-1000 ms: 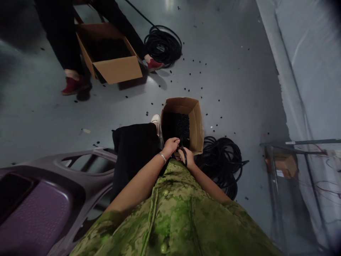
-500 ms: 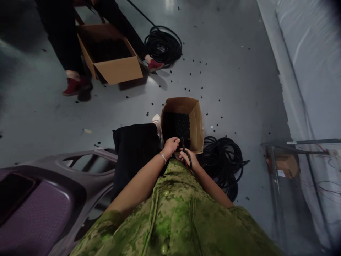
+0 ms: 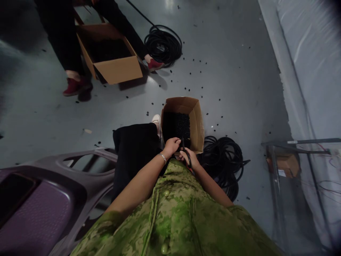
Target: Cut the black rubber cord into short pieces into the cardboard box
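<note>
Currently I have both hands meeting over the near edge of the small cardboard box [image 3: 198, 131], low in the middle of my head view. On the left hand [image 3: 171, 146], a bracelet [image 3: 163, 157] round its wrist, I see thumb and fingertips drawn together in a narrow pinch; whether they grip a dark piece, I cannot tell against the black below. The right hand [image 3: 192, 160] has its fingers curled about a dark tool, scissors [image 3: 188, 160] by the look of the looped handle, with the tip pointing towards the left fingertips; how far its blades are parted is too small for me to make out. Beneath, many small black pieces [image 3: 182, 124] lie inside that box. Just right of it I see a loose heap of black tubing [image 3: 226, 153] on the floor [image 3: 239, 89]. Farther off, a co-worker's red shoes [image 3: 73, 87] flank a larger open carton [image 3: 119, 71], and a neater black coil [image 3: 172, 51] lies beside one shoe.
</note>
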A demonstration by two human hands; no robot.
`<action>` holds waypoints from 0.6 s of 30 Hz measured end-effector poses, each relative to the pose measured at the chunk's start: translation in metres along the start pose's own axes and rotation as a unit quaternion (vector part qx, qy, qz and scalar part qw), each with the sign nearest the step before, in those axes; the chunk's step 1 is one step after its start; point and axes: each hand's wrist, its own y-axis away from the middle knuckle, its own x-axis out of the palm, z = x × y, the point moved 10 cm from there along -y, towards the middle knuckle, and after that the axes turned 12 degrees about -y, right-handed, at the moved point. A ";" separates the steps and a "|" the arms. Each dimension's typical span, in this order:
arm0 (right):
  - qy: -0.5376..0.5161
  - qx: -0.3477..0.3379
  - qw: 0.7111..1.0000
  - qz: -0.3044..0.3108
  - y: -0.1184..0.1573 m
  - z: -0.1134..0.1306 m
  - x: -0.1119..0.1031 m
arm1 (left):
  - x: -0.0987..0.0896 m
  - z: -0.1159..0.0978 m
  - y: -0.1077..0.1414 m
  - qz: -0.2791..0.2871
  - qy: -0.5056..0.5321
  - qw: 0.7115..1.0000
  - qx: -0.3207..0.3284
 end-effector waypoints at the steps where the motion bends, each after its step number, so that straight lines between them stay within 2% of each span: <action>1: 0.003 -0.002 1.000 0.001 0.000 0.001 0.000 | 0.000 0.000 0.000 0.001 -0.006 1.000 0.000; 11: 0.030 -0.006 1.000 -0.004 0.001 0.003 0.002 | -0.001 -0.008 0.002 0.009 -0.046 0.999 0.024; 18: 0.098 -0.056 0.993 -0.023 0.001 0.002 0.000 | 0.000 0.002 0.000 0.012 -0.005 1.000 -0.013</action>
